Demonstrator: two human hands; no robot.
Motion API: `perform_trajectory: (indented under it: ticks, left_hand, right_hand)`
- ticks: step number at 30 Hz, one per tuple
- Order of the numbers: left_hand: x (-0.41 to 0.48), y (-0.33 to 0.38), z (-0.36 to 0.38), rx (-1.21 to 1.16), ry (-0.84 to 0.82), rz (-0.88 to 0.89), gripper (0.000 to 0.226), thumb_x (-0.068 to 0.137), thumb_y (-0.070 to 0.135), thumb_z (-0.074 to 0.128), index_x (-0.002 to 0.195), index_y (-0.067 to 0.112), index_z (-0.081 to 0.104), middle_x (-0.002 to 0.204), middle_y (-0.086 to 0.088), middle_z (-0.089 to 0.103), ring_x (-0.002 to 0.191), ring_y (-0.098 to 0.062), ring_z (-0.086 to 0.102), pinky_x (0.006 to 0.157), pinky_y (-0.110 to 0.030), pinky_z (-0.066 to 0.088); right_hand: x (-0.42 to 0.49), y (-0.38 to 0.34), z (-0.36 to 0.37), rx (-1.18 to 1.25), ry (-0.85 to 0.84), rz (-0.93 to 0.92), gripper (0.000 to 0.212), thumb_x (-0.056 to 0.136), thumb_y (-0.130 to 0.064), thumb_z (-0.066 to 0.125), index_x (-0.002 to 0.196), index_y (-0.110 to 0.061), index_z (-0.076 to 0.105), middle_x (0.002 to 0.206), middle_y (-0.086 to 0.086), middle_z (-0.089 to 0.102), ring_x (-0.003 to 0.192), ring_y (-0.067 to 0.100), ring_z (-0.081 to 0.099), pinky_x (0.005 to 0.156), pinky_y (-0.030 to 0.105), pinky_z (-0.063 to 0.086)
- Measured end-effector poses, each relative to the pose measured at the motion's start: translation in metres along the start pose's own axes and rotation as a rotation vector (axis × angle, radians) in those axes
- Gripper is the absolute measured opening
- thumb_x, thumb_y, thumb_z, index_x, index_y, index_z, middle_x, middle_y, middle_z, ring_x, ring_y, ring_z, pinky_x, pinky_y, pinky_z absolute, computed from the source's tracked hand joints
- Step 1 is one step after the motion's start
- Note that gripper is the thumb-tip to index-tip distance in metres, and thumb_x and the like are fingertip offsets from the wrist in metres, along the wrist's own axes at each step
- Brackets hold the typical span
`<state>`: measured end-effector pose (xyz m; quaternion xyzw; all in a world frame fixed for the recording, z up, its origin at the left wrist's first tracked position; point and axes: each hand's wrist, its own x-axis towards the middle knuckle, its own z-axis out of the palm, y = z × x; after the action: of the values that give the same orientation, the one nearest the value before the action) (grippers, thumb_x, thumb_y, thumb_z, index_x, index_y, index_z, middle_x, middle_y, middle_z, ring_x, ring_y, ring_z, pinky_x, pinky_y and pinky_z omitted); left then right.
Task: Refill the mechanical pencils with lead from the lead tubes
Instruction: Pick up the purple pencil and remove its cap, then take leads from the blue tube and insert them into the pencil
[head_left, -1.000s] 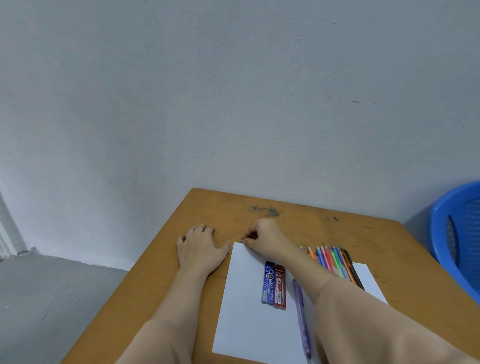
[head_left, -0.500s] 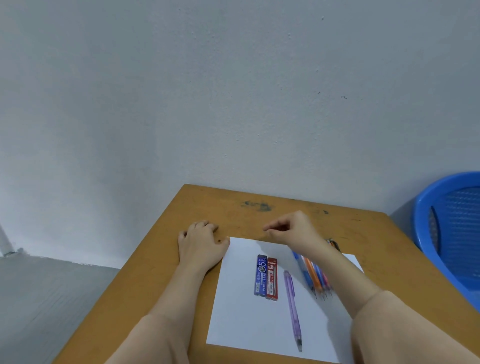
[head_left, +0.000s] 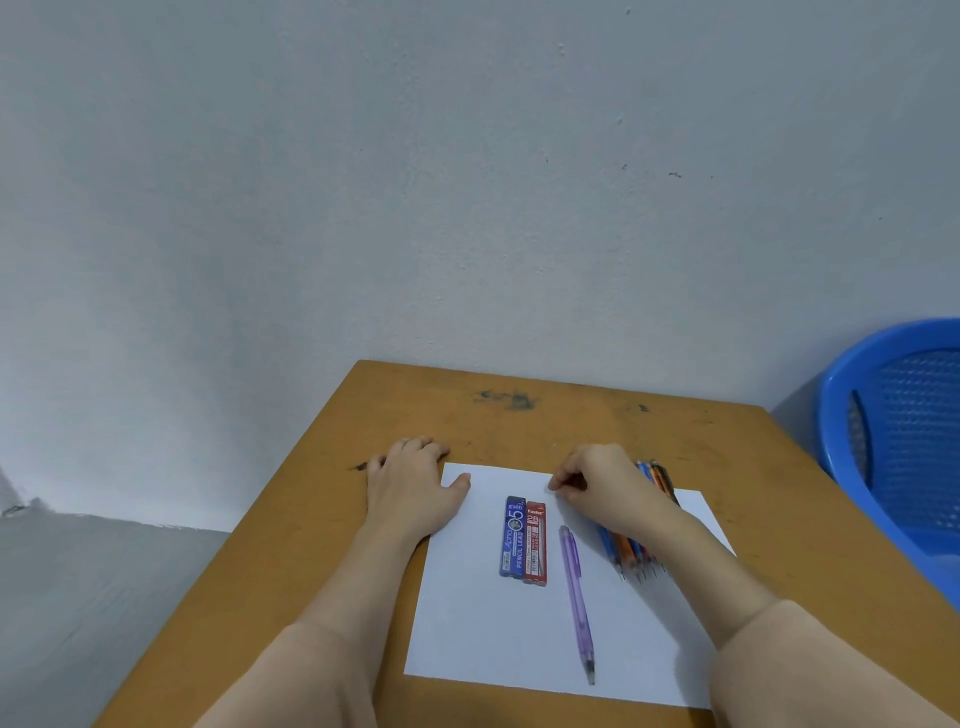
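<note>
The left hand lay flat by the paper; the right hand curled, grip unclear. The lone purple pencil looked easiest to lift.

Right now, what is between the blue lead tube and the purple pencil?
The red lead tube, lying right beside the blue lead tube on the white paper, seen in the head view.

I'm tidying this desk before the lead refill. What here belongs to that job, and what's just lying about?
For the job:
- blue lead tube
- red lead tube
- purple mechanical pencil
- bunch of coloured pencils
- white sheet under them all

Lying about:
- blue plastic mesh item, a basket or a chair, beside the table
</note>
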<state>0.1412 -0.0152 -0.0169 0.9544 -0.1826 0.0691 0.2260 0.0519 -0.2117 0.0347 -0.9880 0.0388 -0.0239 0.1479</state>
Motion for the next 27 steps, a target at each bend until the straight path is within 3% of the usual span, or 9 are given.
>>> perform_trajectory:
  ticks: [8,20,27]
  left_hand:
    - [0.000,-0.001,0.001,0.006,0.005,0.009,0.054,0.089,0.054,0.048,0.136,0.028,0.048,0.144,0.006,0.041,0.135,-0.013,0.029,0.110,-0.042,0.020]
    - [0.001,-0.002,0.002,0.016,0.007,0.021,0.054,0.089,0.055,0.048,0.136,0.028,0.047,0.144,0.007,0.041,0.134,-0.013,0.030,0.110,-0.042,0.020]
    - [0.002,-0.003,0.002,0.027,0.010,0.028,0.054,0.089,0.055,0.048,0.136,0.028,0.047,0.144,0.007,0.041,0.134,-0.013,0.030,0.110,-0.042,0.021]
  right_hand:
    - [0.002,-0.003,0.004,-0.023,0.026,-0.001,0.028,0.094,-0.008,0.049,0.113,-0.016,0.068,0.118,0.002,0.064,0.106,0.013,0.058,0.081,0.012,0.038]
    - [-0.001,0.003,0.008,0.015,0.040,-0.022,0.028,0.093,-0.011,0.053,0.117,-0.017,0.067,0.119,0.002,0.064,0.106,0.010,0.057,0.080,0.009,0.036]
    - [-0.010,0.005,-0.017,0.148,0.149,-0.024,0.028,0.089,-0.009,0.059,0.114,-0.017,0.068,0.088,-0.009,0.061,0.074,-0.002,0.052,0.063,0.004,0.041]
